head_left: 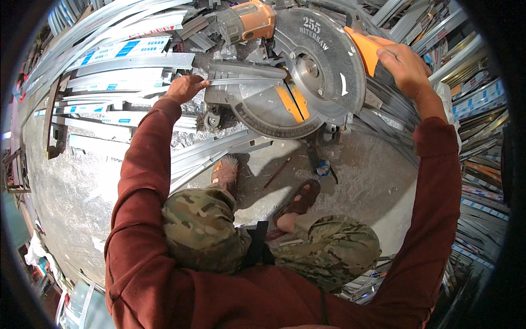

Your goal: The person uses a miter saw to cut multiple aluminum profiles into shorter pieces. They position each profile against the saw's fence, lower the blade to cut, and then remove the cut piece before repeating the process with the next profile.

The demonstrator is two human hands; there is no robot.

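Observation:
A miter saw (323, 66) with a round dark guard and an orange motor (249, 22) stands on the floor in front of me. My right hand (404, 67) is wrapped round its orange handle (366, 49) at the upper right. A thin silvery metal strip (246, 81) lies across the saw's base along the fence, its right end near the blade slot in the orange insert (293, 103). My left hand (185, 89) is closed on the strip's left part, at the left edge of the base. The blade's lower edge is mostly hidden by the guard.
Long metal profiles (118, 74), some with blue-printed film, spread out on the left. More profiles (476, 98) are piled along the right. Several strips (213, 151) lie below the saw's left side. Near my feet are a thin brown stick (278, 171) and a small blue object (323, 167).

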